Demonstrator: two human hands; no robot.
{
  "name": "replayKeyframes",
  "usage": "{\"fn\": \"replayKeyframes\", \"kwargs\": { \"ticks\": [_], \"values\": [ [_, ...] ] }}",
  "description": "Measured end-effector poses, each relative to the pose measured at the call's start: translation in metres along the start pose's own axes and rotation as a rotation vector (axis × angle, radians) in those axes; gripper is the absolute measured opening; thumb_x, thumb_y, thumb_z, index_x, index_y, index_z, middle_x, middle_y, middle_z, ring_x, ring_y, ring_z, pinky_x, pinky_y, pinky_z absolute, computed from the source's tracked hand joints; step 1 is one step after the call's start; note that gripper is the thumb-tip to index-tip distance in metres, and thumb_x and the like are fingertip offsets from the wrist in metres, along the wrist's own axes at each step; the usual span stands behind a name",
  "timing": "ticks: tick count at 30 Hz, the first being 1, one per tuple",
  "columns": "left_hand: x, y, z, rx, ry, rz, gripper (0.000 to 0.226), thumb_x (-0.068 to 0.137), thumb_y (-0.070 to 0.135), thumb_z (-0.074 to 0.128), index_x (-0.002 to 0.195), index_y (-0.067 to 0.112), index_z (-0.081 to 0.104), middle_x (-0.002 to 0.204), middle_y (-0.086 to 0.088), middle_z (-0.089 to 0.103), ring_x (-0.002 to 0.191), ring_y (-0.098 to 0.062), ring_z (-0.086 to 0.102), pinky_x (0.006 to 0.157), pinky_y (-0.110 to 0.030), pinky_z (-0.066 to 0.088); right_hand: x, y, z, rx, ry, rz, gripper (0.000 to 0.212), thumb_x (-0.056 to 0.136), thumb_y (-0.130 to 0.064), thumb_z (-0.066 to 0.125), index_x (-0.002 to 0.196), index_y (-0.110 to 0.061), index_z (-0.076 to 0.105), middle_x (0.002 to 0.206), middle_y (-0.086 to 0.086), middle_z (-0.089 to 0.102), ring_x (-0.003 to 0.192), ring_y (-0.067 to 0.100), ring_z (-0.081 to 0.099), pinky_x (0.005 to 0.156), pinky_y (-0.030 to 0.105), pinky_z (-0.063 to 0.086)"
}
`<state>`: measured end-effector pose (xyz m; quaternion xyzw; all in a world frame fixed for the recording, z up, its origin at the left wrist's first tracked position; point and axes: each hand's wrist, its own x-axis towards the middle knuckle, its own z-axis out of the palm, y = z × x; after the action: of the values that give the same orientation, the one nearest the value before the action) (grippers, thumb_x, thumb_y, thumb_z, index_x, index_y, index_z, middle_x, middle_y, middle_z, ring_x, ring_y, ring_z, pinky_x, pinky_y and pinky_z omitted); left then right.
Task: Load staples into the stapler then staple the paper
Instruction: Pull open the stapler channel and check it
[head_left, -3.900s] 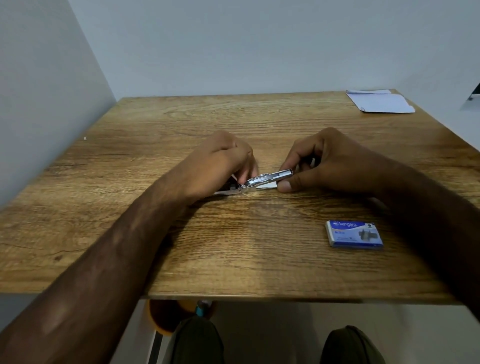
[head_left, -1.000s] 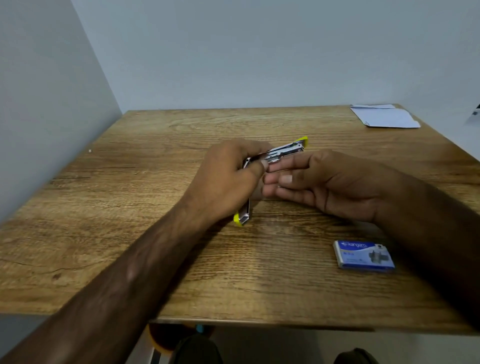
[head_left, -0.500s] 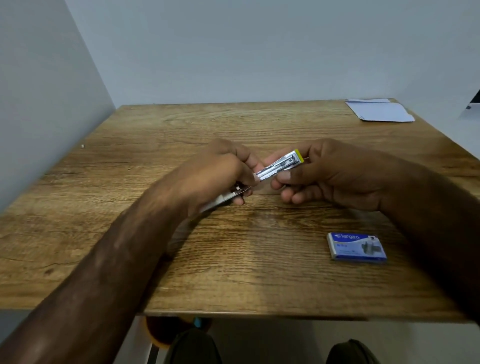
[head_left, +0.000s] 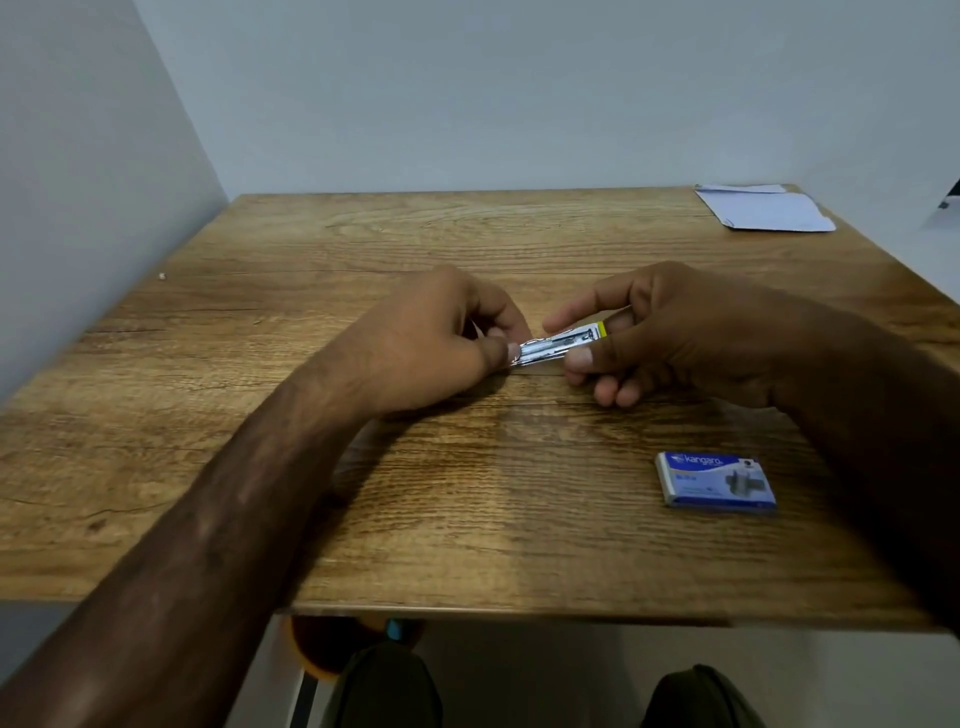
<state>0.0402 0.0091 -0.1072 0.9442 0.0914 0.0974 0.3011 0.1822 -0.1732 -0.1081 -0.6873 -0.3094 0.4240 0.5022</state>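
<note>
A small silver stapler (head_left: 558, 346) with a yellow end lies nearly level just above the middle of the wooden table (head_left: 260, 415). My left hand (head_left: 431, 338) pinches its left end, and most of that end is hidden under the fingers. My right hand (head_left: 660, 332) grips the yellow-tipped right end between thumb and fingers. A blue staple box (head_left: 717, 480) lies flat on the table below my right hand. White paper (head_left: 769, 210) rests at the far right corner.
Grey walls close off the table on the left and at the back. The table's front edge is near my knees (head_left: 384, 686), with an orange object (head_left: 317, 644) under it.
One second ago the stapler was swung open, one arm pointing down. Both hands have since lowered it towards the table and it now looks flat and nearly level.
</note>
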Motion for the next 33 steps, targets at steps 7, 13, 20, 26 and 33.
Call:
{"fn": "replayKeyframes", "kwargs": {
  "ticks": [7, 13, 20, 26, 33],
  "values": [
    [0.001, -0.006, 0.001, 0.173, 0.113, 0.074, 0.011, 0.088, 0.030, 0.066, 0.084, 0.034, 0.075, 0.080, 0.018, 0.071, 0.073, 0.003, 0.062, 0.064, -0.024, 0.045, -0.001, -0.002, -0.007, -0.014, 0.052, -0.004, 0.047, 0.064, -0.009, 0.080, 0.110, -0.007, 0.072, 0.084, 0.014, 0.078, 0.068, 0.019, 0.076, 0.054, 0.022, 0.059],
    [0.002, -0.007, 0.002, 0.209, 0.078, 0.056, 0.014, 0.088, 0.027, 0.064, 0.079, 0.037, 0.068, 0.088, 0.014, 0.071, 0.079, -0.001, 0.060, 0.071, -0.028, 0.049, -0.002, -0.003, -0.015, -0.107, 0.101, 0.006, 0.036, 0.073, -0.003, 0.079, 0.108, -0.007, 0.072, 0.081, 0.017, 0.078, 0.067, 0.019, 0.076, 0.053, 0.022, 0.058],
    [0.002, -0.009, 0.002, 0.227, 0.066, 0.079, 0.014, 0.090, 0.028, 0.062, 0.079, 0.034, 0.068, 0.081, 0.019, 0.065, 0.077, 0.002, 0.059, 0.070, -0.028, 0.046, -0.003, -0.001, -0.023, -0.013, 0.159, -0.055, 0.032, 0.075, 0.001, 0.077, 0.106, 0.001, 0.070, 0.076, 0.014, 0.076, 0.070, 0.023, 0.077, 0.056, 0.023, 0.059],
    [-0.002, -0.006, 0.004, 0.213, 0.164, 0.153, 0.029, 0.092, 0.050, 0.048, 0.102, 0.032, 0.068, 0.095, 0.014, 0.065, 0.088, -0.008, 0.060, 0.077, -0.035, 0.051, -0.005, -0.004, -0.023, 0.117, 0.062, -0.041, 0.035, 0.064, -0.003, 0.078, 0.099, -0.002, 0.072, 0.083, 0.016, 0.077, 0.077, 0.026, 0.077, 0.061, 0.024, 0.061],
    [-0.010, 0.003, 0.002, 0.191, 0.365, 0.372, 0.023, 0.088, 0.035, 0.064, 0.104, 0.020, 0.069, 0.097, 0.004, 0.063, 0.093, -0.017, 0.057, 0.081, -0.041, 0.048, -0.004, -0.003, -0.026, 0.107, 0.031, -0.017, 0.029, 0.088, 0.017, 0.055, 0.109, 0.001, 0.067, 0.100, 0.020, 0.077, 0.094, 0.029, 0.078, 0.069, 0.026, 0.063]
  ]
}}
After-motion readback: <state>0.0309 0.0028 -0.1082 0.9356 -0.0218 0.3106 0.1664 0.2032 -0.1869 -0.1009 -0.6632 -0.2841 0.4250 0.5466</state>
